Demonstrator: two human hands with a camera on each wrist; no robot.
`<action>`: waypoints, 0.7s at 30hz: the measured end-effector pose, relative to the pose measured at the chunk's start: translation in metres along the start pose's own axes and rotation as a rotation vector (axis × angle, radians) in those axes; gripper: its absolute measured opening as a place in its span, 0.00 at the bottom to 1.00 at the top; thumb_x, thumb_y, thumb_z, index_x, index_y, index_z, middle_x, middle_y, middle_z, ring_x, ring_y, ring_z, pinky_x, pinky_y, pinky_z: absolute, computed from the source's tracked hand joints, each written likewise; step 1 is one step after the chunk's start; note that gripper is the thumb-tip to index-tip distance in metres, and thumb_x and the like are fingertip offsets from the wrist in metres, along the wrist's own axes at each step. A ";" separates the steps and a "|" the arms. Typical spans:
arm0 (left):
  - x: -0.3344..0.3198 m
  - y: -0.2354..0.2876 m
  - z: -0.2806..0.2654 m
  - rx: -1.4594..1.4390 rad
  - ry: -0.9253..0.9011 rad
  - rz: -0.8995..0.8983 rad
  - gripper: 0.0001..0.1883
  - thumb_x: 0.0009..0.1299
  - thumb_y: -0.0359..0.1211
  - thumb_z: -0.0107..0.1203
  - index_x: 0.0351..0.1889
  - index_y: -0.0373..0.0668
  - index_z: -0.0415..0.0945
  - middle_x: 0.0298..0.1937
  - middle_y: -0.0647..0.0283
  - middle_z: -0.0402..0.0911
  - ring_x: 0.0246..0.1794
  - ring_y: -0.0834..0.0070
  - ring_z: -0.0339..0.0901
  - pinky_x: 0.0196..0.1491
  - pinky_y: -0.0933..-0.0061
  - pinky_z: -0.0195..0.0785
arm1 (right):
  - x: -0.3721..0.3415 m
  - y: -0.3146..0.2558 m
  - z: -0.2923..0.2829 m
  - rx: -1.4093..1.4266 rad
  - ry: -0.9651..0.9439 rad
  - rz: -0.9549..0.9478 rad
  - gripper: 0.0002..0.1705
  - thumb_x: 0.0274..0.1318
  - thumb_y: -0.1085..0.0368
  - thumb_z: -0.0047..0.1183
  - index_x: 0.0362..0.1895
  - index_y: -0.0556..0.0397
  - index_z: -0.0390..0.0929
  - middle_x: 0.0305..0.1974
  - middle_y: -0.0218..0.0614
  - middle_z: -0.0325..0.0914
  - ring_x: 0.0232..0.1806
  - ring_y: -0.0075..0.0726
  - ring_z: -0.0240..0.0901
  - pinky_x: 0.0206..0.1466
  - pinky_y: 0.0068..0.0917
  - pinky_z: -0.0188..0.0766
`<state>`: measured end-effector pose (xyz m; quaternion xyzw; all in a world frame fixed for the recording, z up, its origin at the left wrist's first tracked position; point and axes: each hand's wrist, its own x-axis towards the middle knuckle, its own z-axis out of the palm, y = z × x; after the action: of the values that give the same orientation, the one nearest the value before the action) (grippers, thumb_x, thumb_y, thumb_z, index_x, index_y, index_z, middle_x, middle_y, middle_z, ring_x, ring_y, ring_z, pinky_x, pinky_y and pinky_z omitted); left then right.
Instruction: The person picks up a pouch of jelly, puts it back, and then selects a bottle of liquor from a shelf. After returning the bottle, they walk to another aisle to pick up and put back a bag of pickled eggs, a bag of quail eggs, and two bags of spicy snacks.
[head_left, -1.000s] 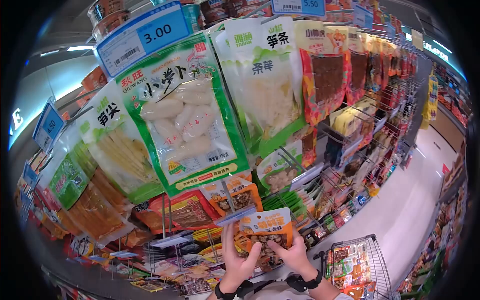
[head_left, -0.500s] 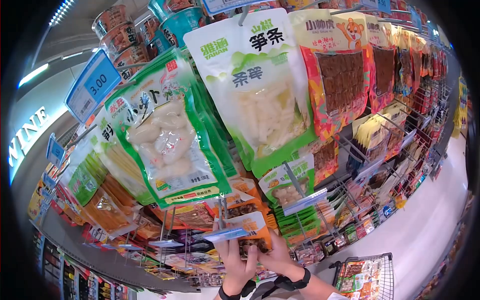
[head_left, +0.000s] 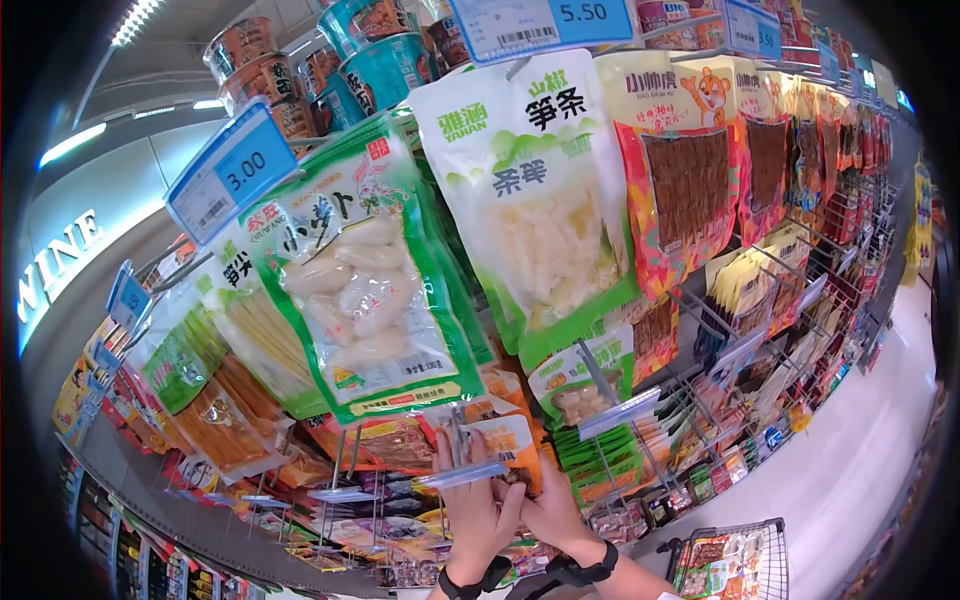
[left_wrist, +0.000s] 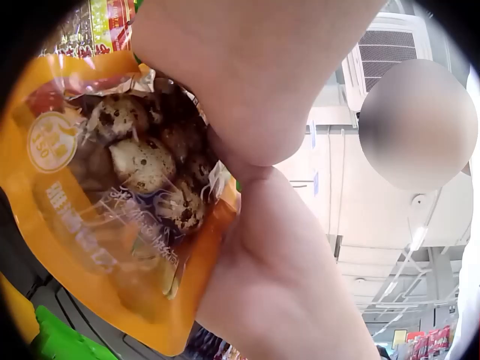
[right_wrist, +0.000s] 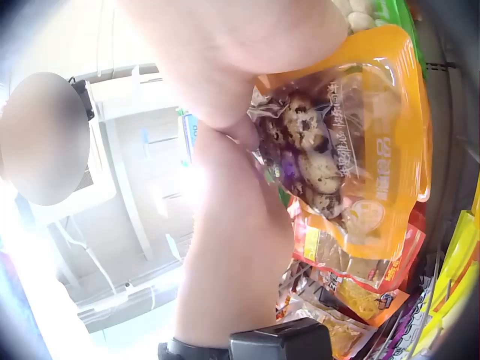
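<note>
An orange bag of speckled quail eggs [head_left: 517,455] is between both hands, low in the middle of the head view, partly behind a shelf price-tag holder [head_left: 462,475]. My left hand [head_left: 478,520] has its fingers raised beside the metal hook and its thumb on the bag's lower part. From the other side my right hand [head_left: 552,512] grips the lower edge, the two thumbs close together. Both wrist views show the bag [left_wrist: 142,161] close up, its eggs visible through the clear window. More orange bags [head_left: 500,390] hang right behind it.
Above hang a green-edged radish pack [head_left: 370,290] and a white bamboo-shoot pack [head_left: 545,200]. Green packs [head_left: 600,455] hang right of the hands. A wire shopping cart [head_left: 730,560] holding packets stands at the lower right, by the aisle floor [head_left: 830,450].
The bag has gone from in front of the price-tag holder to partly behind it, close to the hanging orange bags. My hands have drawn closer together, and the head view has shifted.
</note>
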<state>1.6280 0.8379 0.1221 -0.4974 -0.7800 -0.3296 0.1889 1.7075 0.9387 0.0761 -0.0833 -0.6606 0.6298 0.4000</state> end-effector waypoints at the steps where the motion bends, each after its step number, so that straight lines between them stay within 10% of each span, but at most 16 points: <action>1: 0.003 -0.006 0.002 -0.009 -0.006 0.008 0.46 0.68 0.47 0.60 0.80 0.35 0.55 0.79 0.31 0.51 0.81 0.31 0.43 0.76 0.32 0.36 | 0.003 0.000 0.002 -0.008 -0.001 -0.006 0.34 0.61 0.62 0.64 0.68 0.58 0.66 0.55 0.51 0.82 0.55 0.53 0.84 0.54 0.38 0.77; 14: 0.021 -0.037 0.014 0.042 -0.017 0.105 0.44 0.75 0.51 0.55 0.81 0.38 0.53 0.82 0.34 0.46 0.82 0.31 0.40 0.76 0.32 0.34 | -0.029 -0.015 0.014 -0.487 0.403 -0.021 0.26 0.58 0.69 0.65 0.61 0.58 0.76 0.51 0.44 0.82 0.49 0.39 0.82 0.50 0.32 0.77; 21: -0.029 -0.045 -0.010 -0.156 -0.248 0.177 0.32 0.72 0.44 0.60 0.69 0.38 0.70 0.74 0.48 0.68 0.79 0.51 0.58 0.74 0.41 0.43 | -0.104 -0.004 0.024 -0.670 0.629 -0.032 0.18 0.56 0.68 0.65 0.51 0.58 0.81 0.49 0.45 0.82 0.43 0.43 0.82 0.46 0.33 0.78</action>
<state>1.6000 0.7990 0.0960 -0.6141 -0.7224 -0.3074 0.0803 1.7630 0.8553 0.0379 -0.3851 -0.6754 0.3194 0.5418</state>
